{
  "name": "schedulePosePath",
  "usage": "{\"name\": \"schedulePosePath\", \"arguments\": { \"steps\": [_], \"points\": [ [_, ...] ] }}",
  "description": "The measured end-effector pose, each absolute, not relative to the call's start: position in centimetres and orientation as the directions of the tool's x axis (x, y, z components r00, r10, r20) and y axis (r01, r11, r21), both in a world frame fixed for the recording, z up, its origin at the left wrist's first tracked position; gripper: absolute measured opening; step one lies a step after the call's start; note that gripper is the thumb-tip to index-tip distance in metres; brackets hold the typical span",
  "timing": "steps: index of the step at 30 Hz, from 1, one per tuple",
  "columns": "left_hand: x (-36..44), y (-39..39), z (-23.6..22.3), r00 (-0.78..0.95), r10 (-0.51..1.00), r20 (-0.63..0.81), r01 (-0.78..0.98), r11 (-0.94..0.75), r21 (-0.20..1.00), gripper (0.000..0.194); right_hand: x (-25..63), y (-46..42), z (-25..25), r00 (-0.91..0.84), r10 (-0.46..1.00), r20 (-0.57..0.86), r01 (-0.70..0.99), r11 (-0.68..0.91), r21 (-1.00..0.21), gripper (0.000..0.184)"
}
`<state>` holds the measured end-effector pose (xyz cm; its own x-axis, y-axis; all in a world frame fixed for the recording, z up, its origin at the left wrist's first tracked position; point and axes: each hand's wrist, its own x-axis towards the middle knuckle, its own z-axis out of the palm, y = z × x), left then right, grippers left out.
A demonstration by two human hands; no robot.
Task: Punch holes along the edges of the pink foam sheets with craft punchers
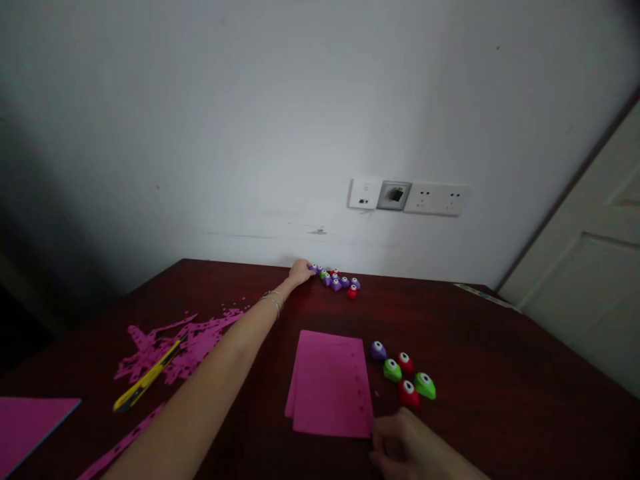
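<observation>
My left hand (301, 271) reaches to the back of the table, its fingers closed around a purple craft punch (313, 268) at the left end of a cluster. Purple, red and green craft punches (336, 284) with white tops make up that cluster. My right hand (399, 441) is curled at the lower right corner of the pink paper sheets (330, 387); nothing shows in its fingers. Small holes run down the right edge of the top sheet. Beside it stand several more punches, among them a red punch (409, 393) and a green punch (425, 385).
A yellow utility knife (149, 377) lies on pink paper scraps (200, 343) at left. Another pink sheet (33, 423) is at the near left corner. A white wall with sockets (437, 199) backs the dark table (465, 347); a thin strip (487, 296) lies far right.
</observation>
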<state>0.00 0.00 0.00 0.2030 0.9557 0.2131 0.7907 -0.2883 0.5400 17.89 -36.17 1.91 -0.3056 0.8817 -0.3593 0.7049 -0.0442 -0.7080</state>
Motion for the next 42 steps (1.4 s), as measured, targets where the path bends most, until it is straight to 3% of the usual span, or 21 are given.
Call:
{"name": "schedulePosePath", "arguments": {
  "steps": [8,15,22,29,32,38,42],
  "points": [
    [-0.8,-2.8,5.3,0.301,0.883,0.359,0.686,-0.463,0.562,0.028,18.3,-36.1,0.2,-0.351,0.824,-0.446,0.626,-0.148,-0.766,0.014],
    [-2.0,-11.2,8.7,0.335,0.816,0.471,0.582,-0.573,0.578,0.029,18.6,-35.9,-0.5,-0.388,0.821,-0.419,0.581,-0.134,-0.803,0.016],
    [-2.8,-20.0,6.9,0.443,0.815,0.373,0.527,-0.573,0.627,0.026,18.6,-35.7,-0.6,-0.396,0.824,-0.406,0.561,-0.134,-0.817,0.016],
    [-2.3,-22.8,4.7,0.515,0.819,0.253,0.504,-0.528,0.684,0.022,18.6,-35.8,-0.7,-0.406,0.831,-0.382,0.545,-0.115,-0.830,0.019],
    [-2.1,-23.1,4.0,0.526,0.816,0.237,0.483,-0.517,0.706,0.020,17.9,-35.9,0.0,-0.356,0.884,-0.304,0.490,-0.100,-0.866,0.022],
    [-1.4,-24.0,3.2,0.550,0.789,0.274,0.431,-0.549,0.716,0.017,15.4,-34.8,0.9,-0.044,0.997,0.068,0.245,0.077,-0.967,0.029],
    [-1.0,-24.9,3.3,0.555,0.773,0.308,0.403,-0.574,0.713,0.016,14.4,-34.2,0.6,0.078,0.990,0.118,0.110,0.109,-0.988,0.038]
  ]
}}
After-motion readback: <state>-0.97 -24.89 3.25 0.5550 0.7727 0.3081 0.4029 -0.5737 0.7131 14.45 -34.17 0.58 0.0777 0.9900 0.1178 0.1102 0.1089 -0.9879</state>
